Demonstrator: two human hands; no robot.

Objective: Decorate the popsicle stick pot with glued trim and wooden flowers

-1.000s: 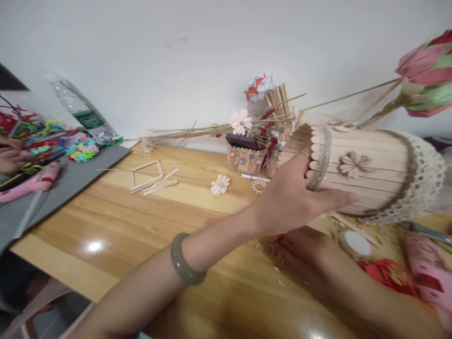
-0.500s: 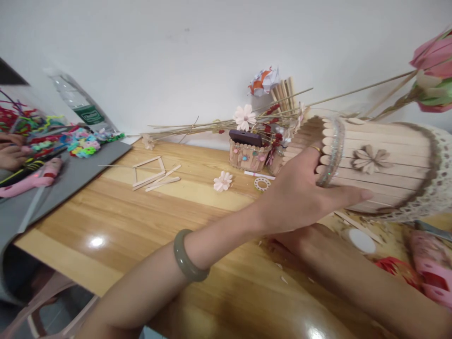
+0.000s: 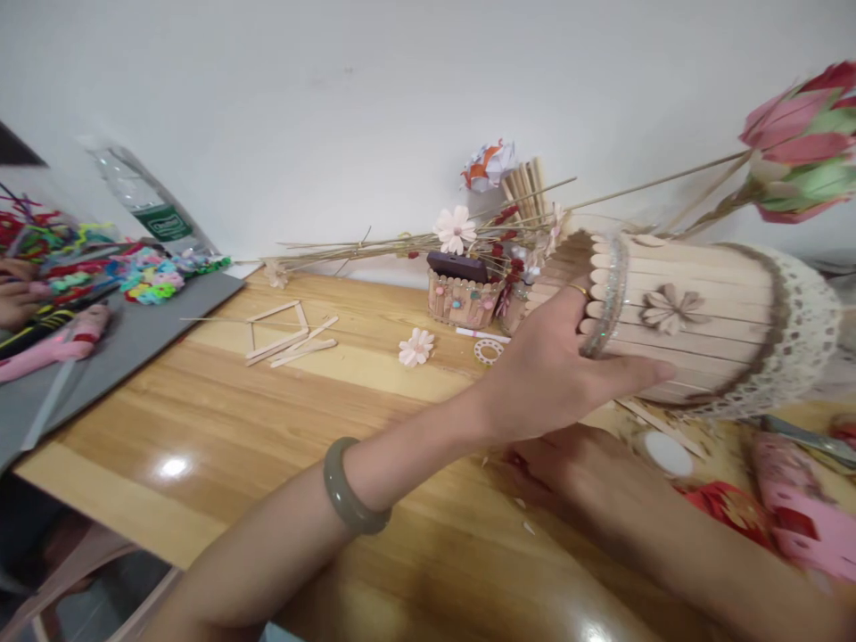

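Note:
A vase made of craft sticks (image 3: 709,312), with a glitter band, a stick flower and a lace trim, is held on its side above the wooden table (image 3: 220,419). My left hand (image 3: 555,374), with a green bangle on the wrist, is wrapped around the vase's narrow end. Long dry stems and a pink paper flower (image 3: 795,143) stick out of the vase. My right hand (image 3: 588,468) rests on the table just under the left one. Its fingers are mostly hidden, near some red scraps.
A small stick box (image 3: 461,299), a loose pink flower (image 3: 415,348) and loose craft sticks (image 3: 287,334) lie further back. At left, a grey mat (image 3: 134,339) carries a pink glue gun (image 3: 53,343) and a water bottle (image 3: 151,209); another person's hands (image 3: 17,299) work there. A white lid (image 3: 663,453) and red paper (image 3: 728,504) lie at right.
My left hand keeps its grip on the vase and my right hand stays under it. Only the view has swung slightly right and back.

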